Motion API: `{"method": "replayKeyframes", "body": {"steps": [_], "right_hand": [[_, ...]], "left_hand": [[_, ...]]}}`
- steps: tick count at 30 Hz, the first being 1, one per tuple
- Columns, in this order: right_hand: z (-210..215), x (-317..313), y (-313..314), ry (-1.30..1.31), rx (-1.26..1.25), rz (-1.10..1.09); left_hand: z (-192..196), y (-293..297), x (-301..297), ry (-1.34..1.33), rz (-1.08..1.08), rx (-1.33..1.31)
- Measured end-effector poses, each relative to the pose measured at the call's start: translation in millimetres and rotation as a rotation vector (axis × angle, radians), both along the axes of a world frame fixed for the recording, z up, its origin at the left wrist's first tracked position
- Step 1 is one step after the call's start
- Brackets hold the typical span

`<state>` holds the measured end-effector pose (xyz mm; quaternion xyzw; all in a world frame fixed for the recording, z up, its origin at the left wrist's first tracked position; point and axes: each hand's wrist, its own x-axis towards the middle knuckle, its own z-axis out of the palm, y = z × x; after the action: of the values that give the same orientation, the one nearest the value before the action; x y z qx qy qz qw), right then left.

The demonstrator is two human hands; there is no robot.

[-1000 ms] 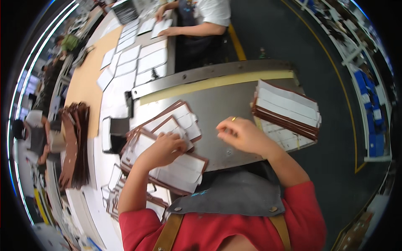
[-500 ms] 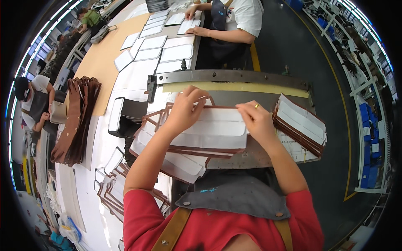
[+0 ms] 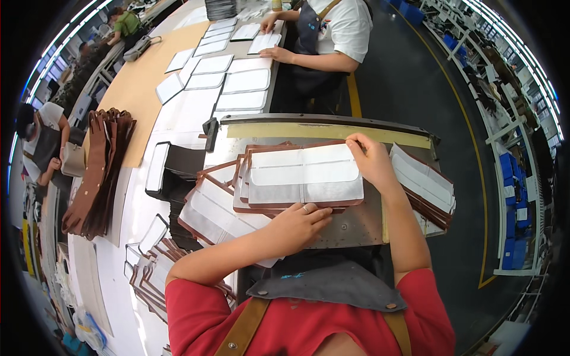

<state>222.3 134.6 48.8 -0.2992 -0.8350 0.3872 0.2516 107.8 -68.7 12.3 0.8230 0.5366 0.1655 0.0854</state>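
A flat brown leather piece with white lining [image 3: 304, 176] lies on top of a stack on the metal machine table [image 3: 350, 222]. My left hand [image 3: 297, 224] rests palm down on its near edge, fingers together. At the piece's far right corner my right hand [image 3: 369, 159] pinches its upper edge. More lined pieces [image 3: 214, 210] fan out to the left, under the top one.
A second stack of lined pieces [image 3: 424, 184] sits right of my right arm. A yellowish bar [image 3: 326, 130] runs along the machine's back. A person in white [image 3: 332, 32] handles white panels at the far bench. Brown leather strips [image 3: 101, 169] lie at left.
The lined piece, held up in both hands half a second ago, now lies flat on the stack. My left hand dropped to its near edge; my right hand stayed at the far right corner.
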Motion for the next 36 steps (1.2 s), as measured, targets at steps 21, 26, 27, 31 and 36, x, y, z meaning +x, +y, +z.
{"method": "replayKeyframes", "body": {"steps": [21,26,27,31,36], "right_hand": [[-33.6,-31.3,45.0,-0.086,0.795,-0.128],[-47.0,-10.2,28.2,-0.278,0.621,0.093],[-53.6,-6.6,28.5,-0.290,0.671,0.099],[-48.0,-6.1,23.3,-0.480,0.796,0.066],[-51.9,-8.1,27.5,-0.506,0.827,0.013]], "left_hand": [[28.4,50.4,-65.6,0.038,0.504,0.014],[-0.9,59.2,-100.6,0.279,0.850,-0.120],[-4.9,62.1,-101.6,0.263,0.830,-0.073],[-22.2,61.4,-106.1,0.216,0.797,-0.004],[-25.1,67.7,-105.2,0.185,0.788,0.010]]}}
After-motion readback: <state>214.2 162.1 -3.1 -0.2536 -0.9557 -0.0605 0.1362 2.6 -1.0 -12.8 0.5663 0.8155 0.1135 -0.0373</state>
